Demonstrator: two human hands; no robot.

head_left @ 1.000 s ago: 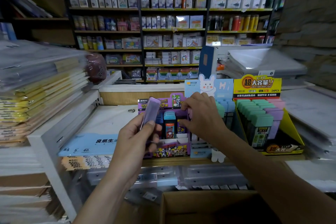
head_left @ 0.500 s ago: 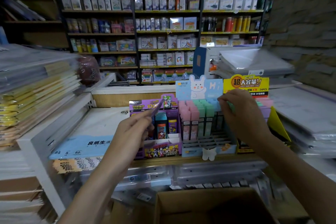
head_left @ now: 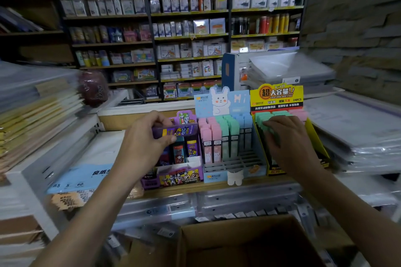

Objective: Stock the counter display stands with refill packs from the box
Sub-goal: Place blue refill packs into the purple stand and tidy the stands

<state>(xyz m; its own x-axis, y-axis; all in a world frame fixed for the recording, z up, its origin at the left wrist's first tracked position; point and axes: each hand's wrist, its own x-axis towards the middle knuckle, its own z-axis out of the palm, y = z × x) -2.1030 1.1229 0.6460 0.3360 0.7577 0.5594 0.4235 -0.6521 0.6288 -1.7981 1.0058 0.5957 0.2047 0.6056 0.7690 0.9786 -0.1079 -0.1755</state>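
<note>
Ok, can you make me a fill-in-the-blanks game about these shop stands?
The left hand holds a ____ refill pack.
The right hand rests on green packs in the ____ display stand.
The rabbit stand sits ____ the other two stands.
Missing words: purple, yellow, between.

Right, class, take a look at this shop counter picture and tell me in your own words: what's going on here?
A person is stocking counter display stands. The left hand grips a purple pack just above the purple stand. The right hand rests on the green packs in the yellow stand. The blue rabbit stand between them has empty front slots, and an open cardboard box sits nearer the camera, lower down.
</note>
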